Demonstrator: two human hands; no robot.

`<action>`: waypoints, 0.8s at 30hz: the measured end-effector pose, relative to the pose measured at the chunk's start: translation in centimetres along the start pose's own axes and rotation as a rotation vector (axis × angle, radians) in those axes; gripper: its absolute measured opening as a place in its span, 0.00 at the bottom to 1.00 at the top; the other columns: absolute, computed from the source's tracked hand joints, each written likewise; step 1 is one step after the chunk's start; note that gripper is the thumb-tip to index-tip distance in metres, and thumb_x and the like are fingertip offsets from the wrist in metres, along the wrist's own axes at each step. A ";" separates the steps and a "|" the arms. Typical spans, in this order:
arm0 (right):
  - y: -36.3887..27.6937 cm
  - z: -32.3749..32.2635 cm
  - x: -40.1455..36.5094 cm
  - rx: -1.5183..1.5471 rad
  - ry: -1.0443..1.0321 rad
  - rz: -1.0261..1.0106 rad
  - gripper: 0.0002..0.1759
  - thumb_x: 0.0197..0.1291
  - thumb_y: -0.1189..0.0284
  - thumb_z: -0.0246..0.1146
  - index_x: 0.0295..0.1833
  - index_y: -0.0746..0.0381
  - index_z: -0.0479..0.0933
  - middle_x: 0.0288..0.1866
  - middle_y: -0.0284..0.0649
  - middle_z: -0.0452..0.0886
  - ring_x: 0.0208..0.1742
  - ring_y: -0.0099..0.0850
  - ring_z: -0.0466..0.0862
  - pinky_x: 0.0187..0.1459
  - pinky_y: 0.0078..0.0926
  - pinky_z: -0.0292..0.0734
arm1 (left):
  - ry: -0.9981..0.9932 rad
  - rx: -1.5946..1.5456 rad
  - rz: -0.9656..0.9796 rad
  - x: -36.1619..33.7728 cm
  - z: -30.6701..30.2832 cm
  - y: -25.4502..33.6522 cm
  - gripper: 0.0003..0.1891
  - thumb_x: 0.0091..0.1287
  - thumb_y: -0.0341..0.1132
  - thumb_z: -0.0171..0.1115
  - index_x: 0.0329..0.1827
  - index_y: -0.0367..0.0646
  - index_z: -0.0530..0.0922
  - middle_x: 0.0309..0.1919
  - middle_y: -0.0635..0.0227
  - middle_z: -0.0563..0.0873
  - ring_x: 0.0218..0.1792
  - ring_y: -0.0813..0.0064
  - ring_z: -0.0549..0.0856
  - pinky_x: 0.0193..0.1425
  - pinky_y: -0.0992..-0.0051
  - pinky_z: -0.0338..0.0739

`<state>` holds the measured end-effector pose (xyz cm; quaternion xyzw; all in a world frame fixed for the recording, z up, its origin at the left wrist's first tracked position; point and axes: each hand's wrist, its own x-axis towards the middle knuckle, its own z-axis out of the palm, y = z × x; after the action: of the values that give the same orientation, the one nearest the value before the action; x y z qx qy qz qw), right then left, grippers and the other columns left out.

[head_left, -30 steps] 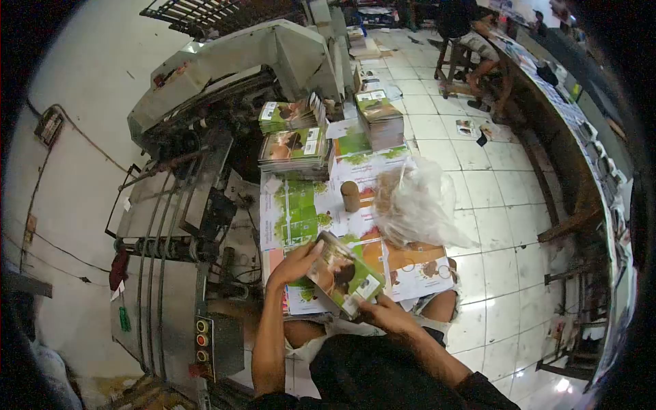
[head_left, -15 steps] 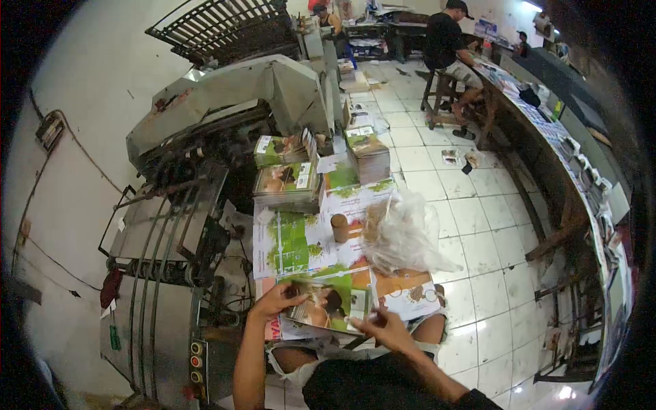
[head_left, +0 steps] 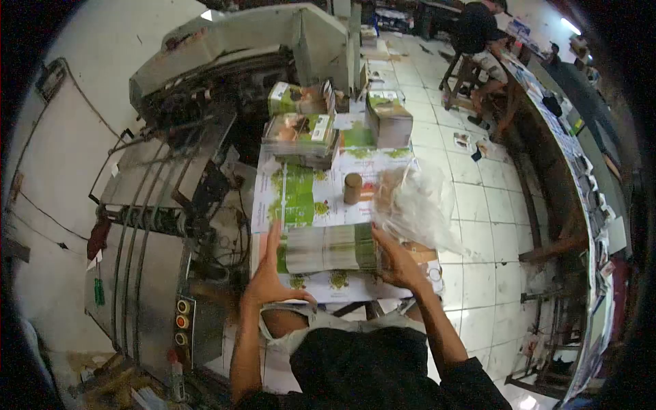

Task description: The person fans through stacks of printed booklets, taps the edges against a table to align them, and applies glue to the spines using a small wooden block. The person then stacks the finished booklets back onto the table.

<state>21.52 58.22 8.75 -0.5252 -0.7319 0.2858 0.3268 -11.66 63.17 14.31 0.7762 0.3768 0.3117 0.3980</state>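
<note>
In the head view, a thick stack of printed sheets (head_left: 324,249) stands with its layered edges facing up, slightly blurred. At its left end is my left hand (head_left: 265,277), fingers stretched along the side and thumb spread toward me. My right hand (head_left: 402,265) grips the right end, its fingers partly hidden by the stack. Under them lies a surface covered with large printed sheets (head_left: 263,198). Just beyond the stack stands a short brown cylinder (head_left: 352,188). Crumpled clear plastic (head_left: 420,205) lies to its right.
Farther back are more piles of printed booklets (head_left: 298,137), one a tall pile (head_left: 391,121) on the right. A large grey machine (head_left: 147,273) stands close on my left. Across the tiled floor, a person (head_left: 476,34) sits at a long bench (head_left: 557,130).
The stack has gone from lying with its picture cover up to standing with its edges up. Both hands have moved to its ends. The view has tilted downward.
</note>
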 end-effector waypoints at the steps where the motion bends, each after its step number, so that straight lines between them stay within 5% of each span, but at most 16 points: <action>1: -1.3 -1.1 0.4 0.003 -0.011 0.006 0.56 0.45 0.77 0.74 0.79 0.58 0.51 0.79 0.53 0.57 0.78 0.49 0.59 0.78 0.40 0.54 | 0.014 0.138 0.064 1.5 -1.0 3.7 0.78 0.28 0.58 0.86 0.81 0.40 0.42 0.79 0.49 0.51 0.79 0.52 0.49 0.79 0.52 0.52; 3: -4.8 -3.8 1.0 -0.174 -0.215 0.222 0.67 0.38 0.72 0.79 0.81 0.59 0.42 0.80 0.54 0.53 0.79 0.51 0.56 0.78 0.40 0.54 | 0.038 0.277 0.119 3.5 -1.7 7.8 0.82 0.25 0.64 0.84 0.81 0.39 0.39 0.80 0.49 0.46 0.80 0.50 0.43 0.80 0.50 0.49; 4: -6.0 -4.6 1.4 -0.179 -0.205 0.163 0.75 0.34 0.67 0.82 0.80 0.64 0.36 0.81 0.57 0.47 0.81 0.53 0.51 0.78 0.44 0.52 | 0.024 0.485 0.147 4.4 -1.5 9.0 0.81 0.26 0.67 0.82 0.81 0.40 0.40 0.80 0.48 0.46 0.80 0.50 0.42 0.80 0.48 0.47; 6: -11.2 -6.4 2.7 -0.210 -0.151 0.076 0.75 0.32 0.66 0.83 0.80 0.66 0.37 0.81 0.58 0.47 0.81 0.52 0.49 0.78 0.43 0.53 | 0.002 0.694 0.174 4.8 -0.6 8.0 0.81 0.27 0.70 0.80 0.81 0.40 0.40 0.80 0.48 0.45 0.80 0.49 0.41 0.80 0.46 0.45; 8: -15.6 -7.3 3.3 -0.244 -0.093 -0.007 0.76 0.31 0.64 0.84 0.79 0.67 0.37 0.80 0.60 0.47 0.82 0.52 0.48 0.78 0.43 0.54 | -0.341 0.714 0.023 4.6 1.8 3.6 0.81 0.27 0.72 0.77 0.81 0.39 0.40 0.80 0.49 0.45 0.80 0.49 0.42 0.80 0.45 0.39; 10: -18.0 -7.2 3.7 -0.303 -0.023 -0.113 0.75 0.34 0.62 0.83 0.80 0.67 0.37 0.81 0.60 0.43 0.82 0.53 0.42 0.79 0.47 0.47 | -0.348 0.756 -0.002 4.1 1.5 5.5 0.80 0.28 0.71 0.78 0.81 0.39 0.40 0.80 0.50 0.45 0.80 0.49 0.42 0.80 0.44 0.39; 15: -11.7 0.8 1.8 -0.528 -0.094 -0.143 0.67 0.42 0.58 0.78 0.79 0.68 0.42 0.81 0.59 0.44 0.82 0.53 0.44 0.80 0.51 0.38 | -0.279 0.718 0.062 2.4 2.9 4.3 0.79 0.30 0.71 0.76 0.81 0.37 0.40 0.80 0.47 0.45 0.81 0.49 0.42 0.80 0.44 0.36; 17: -9.9 1.8 1.4 -0.921 -0.159 -0.280 0.61 0.46 0.64 0.74 0.79 0.69 0.45 0.81 0.58 0.45 0.82 0.52 0.46 0.79 0.51 0.40 | -0.347 0.661 -0.004 2.7 1.9 5.1 0.74 0.37 0.72 0.73 0.81 0.39 0.41 0.80 0.48 0.43 0.81 0.50 0.42 0.80 0.45 0.34; 18: -12.7 0.1 1.3 -0.501 -0.256 -0.058 0.54 0.50 0.71 0.69 0.79 0.69 0.46 0.81 0.58 0.46 0.82 0.51 0.48 0.79 0.49 0.42 | -0.359 0.608 0.012 3.0 1.3 5.2 0.71 0.42 0.71 0.72 0.81 0.39 0.43 0.80 0.49 0.44 0.81 0.50 0.42 0.80 0.45 0.34; 19: -13.1 0.8 0.8 -0.486 -0.268 -0.049 0.54 0.50 0.71 0.69 0.79 0.69 0.46 0.81 0.58 0.46 0.82 0.51 0.48 0.79 0.49 0.42 | -0.384 0.551 0.020 2.8 0.9 5.6 0.67 0.48 0.69 0.70 0.81 0.40 0.44 0.80 0.49 0.44 0.81 0.51 0.42 0.80 0.46 0.33; 20: -12.8 1.1 1.5 -0.536 -0.119 -0.055 0.54 0.50 0.73 0.68 0.79 0.68 0.46 0.81 0.58 0.46 0.82 0.51 0.48 0.79 0.48 0.43 | -0.292 0.571 0.057 3.7 0.5 6.5 0.51 0.65 0.60 0.61 0.81 0.41 0.46 0.80 0.50 0.45 0.81 0.51 0.42 0.80 0.45 0.34; 21: -12.3 1.5 1.9 -0.582 0.027 -0.056 0.53 0.50 0.75 0.67 0.79 0.68 0.46 0.81 0.58 0.47 0.82 0.51 0.49 0.79 0.47 0.44 | -0.290 0.577 0.065 5.0 0.4 6.1 0.51 0.65 0.60 0.61 0.81 0.41 0.46 0.80 0.50 0.45 0.81 0.51 0.42 0.80 0.45 0.34; 23: -10.7 2.6 1.0 -0.665 -0.031 -0.061 0.54 0.49 0.75 0.68 0.79 0.69 0.45 0.81 0.59 0.46 0.82 0.51 0.48 0.79 0.47 0.44 | 0.133 0.779 0.106 6.3 1.2 4.1 0.36 0.75 0.49 0.50 0.81 0.44 0.49 0.80 0.52 0.49 0.80 0.49 0.47 0.80 0.46 0.37; 24: -11.0 2.1 0.9 -0.585 -0.058 -0.043 0.47 0.54 0.77 0.60 0.78 0.69 0.48 0.81 0.58 0.47 0.82 0.50 0.49 0.79 0.47 0.44 | 0.047 1.013 0.122 6.2 2.0 3.5 0.31 0.78 0.46 0.43 0.80 0.44 0.53 0.79 0.51 0.52 0.79 0.48 0.50 0.79 0.46 0.41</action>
<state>13.26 55.82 15.93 -0.5731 -0.8032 0.0707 0.1465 -5.69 66.16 17.45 0.8851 0.4434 0.1301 -0.0558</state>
